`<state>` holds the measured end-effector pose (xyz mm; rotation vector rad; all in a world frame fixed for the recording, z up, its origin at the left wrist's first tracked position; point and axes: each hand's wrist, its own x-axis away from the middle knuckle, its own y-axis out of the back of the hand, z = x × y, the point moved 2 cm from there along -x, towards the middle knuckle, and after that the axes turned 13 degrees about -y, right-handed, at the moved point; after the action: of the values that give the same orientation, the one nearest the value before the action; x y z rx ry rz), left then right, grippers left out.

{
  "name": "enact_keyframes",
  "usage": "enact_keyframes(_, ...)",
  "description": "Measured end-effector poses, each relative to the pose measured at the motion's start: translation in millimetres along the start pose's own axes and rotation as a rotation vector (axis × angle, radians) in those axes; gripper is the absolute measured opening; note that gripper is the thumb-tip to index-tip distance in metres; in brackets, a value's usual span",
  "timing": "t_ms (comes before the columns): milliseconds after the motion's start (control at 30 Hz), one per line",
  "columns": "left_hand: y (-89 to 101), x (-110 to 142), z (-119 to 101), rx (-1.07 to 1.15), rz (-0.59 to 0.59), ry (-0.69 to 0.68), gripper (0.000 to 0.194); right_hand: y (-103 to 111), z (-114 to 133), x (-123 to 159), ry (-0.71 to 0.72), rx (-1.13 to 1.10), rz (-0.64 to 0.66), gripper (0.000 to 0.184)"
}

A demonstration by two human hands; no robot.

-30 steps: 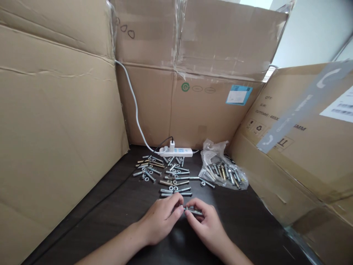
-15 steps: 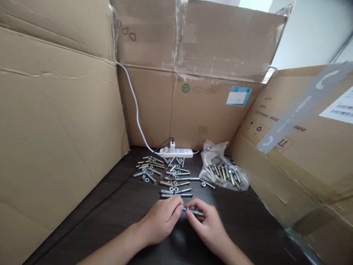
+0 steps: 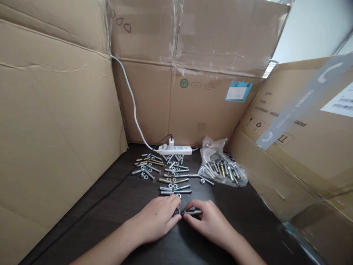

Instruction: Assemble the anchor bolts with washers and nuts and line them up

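Note:
Fingers and thumb of my left hand [image 3: 160, 217] are pinched on a small metal nut [image 3: 177, 212], mostly covered by the fingers. My right hand [image 3: 211, 220] is closed on a silvery anchor bolt [image 3: 193, 212], which lies sideways with its end toward the left hand. A narrow gap separates the two pieces. Just beyond my left fingertips a flat washer [image 3: 178, 195] lies on the dark table. Right behind it are a long bolt [image 3: 183, 191] and a metal sleeve [image 3: 166, 193], part of rows of loose bolts, sleeves and washers.
A clear plastic bag [image 3: 220, 165] with several bolts lies at the back right. A white power strip [image 3: 180, 149] with a plugged-in charger stands against the back cardboard [image 3: 149, 103]. A black cable [image 3: 110, 192] crosses the table at the left. Cardboard boxes wall both sides.
The thin shaft that reached into my left fingers has come apart from them. A washer now shows beyond my left fingertips. The view has tipped slightly downward.

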<state>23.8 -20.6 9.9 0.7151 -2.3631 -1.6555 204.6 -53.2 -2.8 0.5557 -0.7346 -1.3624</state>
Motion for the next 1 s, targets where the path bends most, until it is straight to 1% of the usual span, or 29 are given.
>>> enact_keyframes(100, -0.8, 0, 0, -0.034, 0.018, -0.024, 0.007, -1, 1, 1, -0.001, 0.028, 0.030, 0.019)
enact_keyframes(333, -2.9, -1, 2, -0.061, 0.017, -0.046, 0.005, 1, 2, 2, -0.037, 0.081, 0.018, 0.021)
enact_keyframes(567, -3.4, -1, 3, -0.044, 0.007, -0.034, 0.007, 7, 2, 2, -0.034, 0.074, -0.055, 0.018)
enact_keyframes(767, -7.5, -3, 2, -0.006, -0.025, -0.055, 0.008, 13, 1, 1, -0.045, 0.061, -0.064, 0.012)
enact_keyframes(867, -6.6, -3, 0, 0.023, -0.036, -0.043, 0.009, 15, 2, 2, -0.012, 0.019, -0.039, 0.014)
enact_keyframes(1000, -1.9, -4, -3, 0.077, -0.079, -0.031, 0.012, 13, 7, 6, 0.084, -0.080, 0.029, 0.015)
